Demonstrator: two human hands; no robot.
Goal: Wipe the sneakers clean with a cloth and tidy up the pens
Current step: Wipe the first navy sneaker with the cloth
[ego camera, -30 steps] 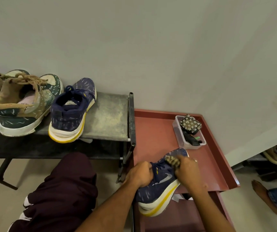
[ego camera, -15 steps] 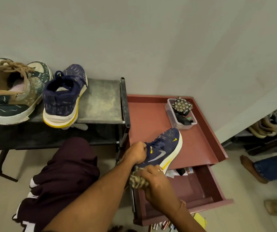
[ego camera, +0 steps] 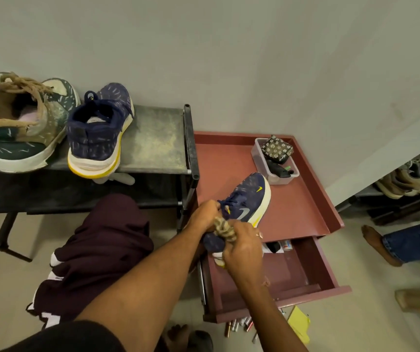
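Sneaker (ego camera: 245, 207) mid-wipe on the cabinet top (ego camera: 300, 212), toe toward 1 o'clock. The left hand (ego camera: 205, 214) grips its laces; the right hand (ego camera: 242, 250) clutches the cloth (ego camera: 225, 229) against its heel. Its mate (ego camera: 100, 133) and a green sneaker (ego camera: 23, 128) wait on the rack (ego camera: 153, 138) at 10 o'clock. What look like pens (ego camera: 239, 329) lie loose on the floor at 6 o'clock, seemingly untidied.

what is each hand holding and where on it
The left hand grips the navy blue sneaker by its laced top; the right hand pinches a bunched brown patterned cloth against its heel.
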